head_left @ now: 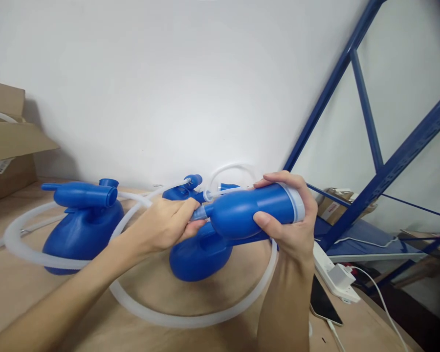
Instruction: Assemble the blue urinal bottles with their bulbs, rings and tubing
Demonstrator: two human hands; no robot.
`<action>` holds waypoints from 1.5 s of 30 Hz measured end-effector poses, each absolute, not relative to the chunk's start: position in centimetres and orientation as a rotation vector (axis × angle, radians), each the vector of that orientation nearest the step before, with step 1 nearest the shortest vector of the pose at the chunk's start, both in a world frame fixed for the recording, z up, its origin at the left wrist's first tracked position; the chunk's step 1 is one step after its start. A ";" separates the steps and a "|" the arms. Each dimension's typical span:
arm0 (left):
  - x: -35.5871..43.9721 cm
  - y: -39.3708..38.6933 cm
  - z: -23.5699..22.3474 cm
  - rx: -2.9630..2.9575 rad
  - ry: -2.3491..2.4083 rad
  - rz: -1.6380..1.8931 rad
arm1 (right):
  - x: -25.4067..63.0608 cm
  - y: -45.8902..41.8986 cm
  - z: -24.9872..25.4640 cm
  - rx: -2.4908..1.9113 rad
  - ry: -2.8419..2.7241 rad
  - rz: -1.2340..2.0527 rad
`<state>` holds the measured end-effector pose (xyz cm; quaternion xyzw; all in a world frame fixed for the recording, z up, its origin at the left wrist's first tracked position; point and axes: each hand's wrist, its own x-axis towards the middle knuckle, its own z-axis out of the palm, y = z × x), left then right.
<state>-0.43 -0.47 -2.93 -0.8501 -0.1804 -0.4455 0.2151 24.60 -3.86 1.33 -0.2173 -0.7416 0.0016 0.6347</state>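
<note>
My right hand is wrapped round a blue plastic funnel cup with a pale rim at its wide end. With my left hand I grip the clear hose end at the cup's narrow spout. The fingers hide part of this joint. A translucent ribbed hose loops over the table below both hands. Behind and beneath the cup stands a blue jug-like bottle, partly covered by it. Another blue bottle, with a similar cup lying on top, stands to the left.
More blue bottles and hoses lie by the wall. An open cardboard box stands at the left. On the right are a power strip with a charger, a phone on a cable and a blue metal rack.
</note>
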 end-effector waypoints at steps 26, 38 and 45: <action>-0.4 -2.7 -1.4 -2.141 -1.007 -1.794 | 24.9 -3.1 1.1 -0.434 -1.411 -0.300; 0.2 1.1 -2.8 -2.958 -2.005 -2.229 | 25.7 -1.7 0.6 -0.431 -1.259 -0.234; 0.8 1.8 -3.2 -3.252 -1.177 -2.931 | 26.3 -1.1 0.4 -0.384 -1.283 -0.190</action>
